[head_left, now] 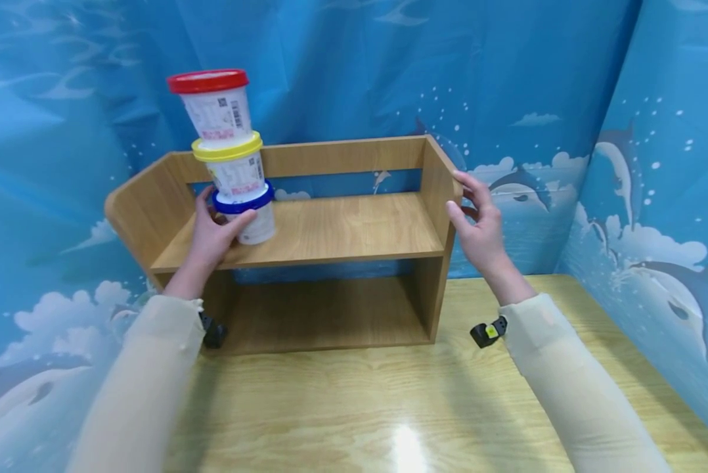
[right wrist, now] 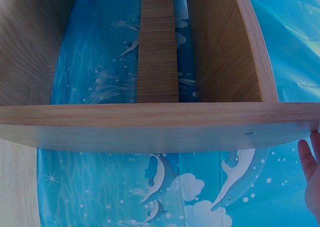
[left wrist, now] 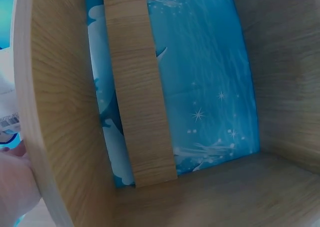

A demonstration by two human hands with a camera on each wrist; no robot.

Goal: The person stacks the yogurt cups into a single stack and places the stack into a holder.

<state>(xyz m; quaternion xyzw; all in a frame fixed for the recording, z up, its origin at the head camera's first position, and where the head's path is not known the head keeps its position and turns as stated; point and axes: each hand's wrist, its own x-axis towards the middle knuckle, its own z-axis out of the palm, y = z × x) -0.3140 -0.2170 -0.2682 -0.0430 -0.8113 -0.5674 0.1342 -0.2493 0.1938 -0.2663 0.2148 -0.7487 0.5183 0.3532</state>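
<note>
Three white plastic tubs stand in a stack at the left of the wooden shelf's upper board. The top tub has a red lid, the middle tub a yellow lid and the bottom tub a blue lid. My left hand grips the bottom tub near its lid, the thumb at the front. My right hand holds the front edge of the right side panel. In the right wrist view, fingertips of the right hand touch the panel's outer face.
The shelf stands on a light wood table, with a lower compartment beneath the upper board. A blue sheet printed with dolphins hangs behind and at both sides. A small black device sits at my right cuff.
</note>
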